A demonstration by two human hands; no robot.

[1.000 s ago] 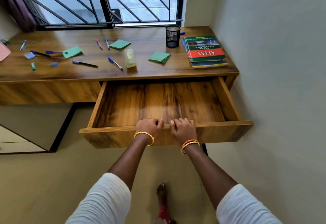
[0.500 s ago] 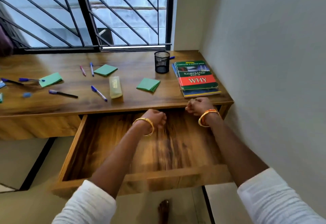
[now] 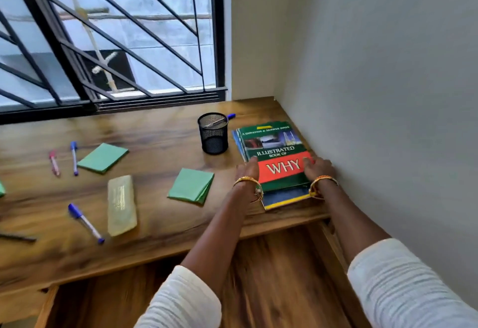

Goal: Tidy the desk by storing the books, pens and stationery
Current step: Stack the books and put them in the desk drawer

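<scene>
The worktop (image 3: 160,131) is glossy grained wood, the pen cup (image 3: 213,133) black wire mesh, the top book (image 3: 278,154) glossy-covered.
</scene>
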